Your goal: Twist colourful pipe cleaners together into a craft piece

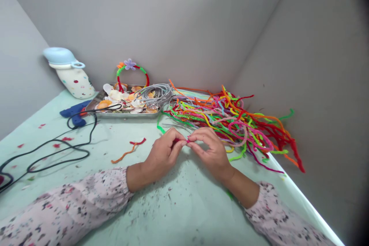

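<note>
My left hand (165,152) and my right hand (211,152) meet over the middle of the table, their fingertips almost touching. Between them is a small magenta pipe cleaner (187,140), pinched by thumb and forefinger on both sides. Most of it is covered by the fingers, so its full shape is hidden. Just beyond the right hand spreads a big tangled pile of coloured pipe cleaners (207,113). Left of the left hand lies a short orange and red pipe cleaner piece (127,153) on the tabletop.
A metal tray (129,115) of shells and a grey wire coil (157,94) stands at the back. Behind rises a pipe cleaner hoop with flowers (147,75). A blue glue gun (75,110), its black cord (86,153) and a white bottle (75,80) are left.
</note>
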`<state>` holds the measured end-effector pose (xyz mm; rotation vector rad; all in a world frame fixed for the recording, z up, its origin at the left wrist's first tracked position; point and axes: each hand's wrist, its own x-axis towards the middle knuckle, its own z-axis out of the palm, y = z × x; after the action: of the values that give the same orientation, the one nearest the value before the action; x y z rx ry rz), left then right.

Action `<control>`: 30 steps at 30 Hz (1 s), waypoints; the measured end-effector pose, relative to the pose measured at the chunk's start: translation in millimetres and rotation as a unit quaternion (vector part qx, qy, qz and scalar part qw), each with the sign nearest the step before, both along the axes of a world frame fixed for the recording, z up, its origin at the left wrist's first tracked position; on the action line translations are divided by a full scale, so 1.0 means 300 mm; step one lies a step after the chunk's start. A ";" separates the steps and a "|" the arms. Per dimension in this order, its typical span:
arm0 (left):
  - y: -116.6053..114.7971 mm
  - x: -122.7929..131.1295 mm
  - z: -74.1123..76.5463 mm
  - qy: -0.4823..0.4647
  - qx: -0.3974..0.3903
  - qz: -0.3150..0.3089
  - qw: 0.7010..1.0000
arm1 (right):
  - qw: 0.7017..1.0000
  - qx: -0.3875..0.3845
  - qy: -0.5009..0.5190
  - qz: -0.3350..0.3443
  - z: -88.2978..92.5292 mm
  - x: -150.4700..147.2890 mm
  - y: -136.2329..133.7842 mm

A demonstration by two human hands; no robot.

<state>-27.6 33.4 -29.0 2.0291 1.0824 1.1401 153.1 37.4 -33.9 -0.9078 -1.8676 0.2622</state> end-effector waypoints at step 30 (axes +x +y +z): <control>-0.003 0.003 0.012 0.041 0.052 -0.025 0.998 | 0.978 -0.155 -0.003 0.137 0.008 0.026 0.012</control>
<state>-26.8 32.6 -25.3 2.1880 1.0243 1.1162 160.9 40.9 -31.6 -0.8527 -1.9893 0.7361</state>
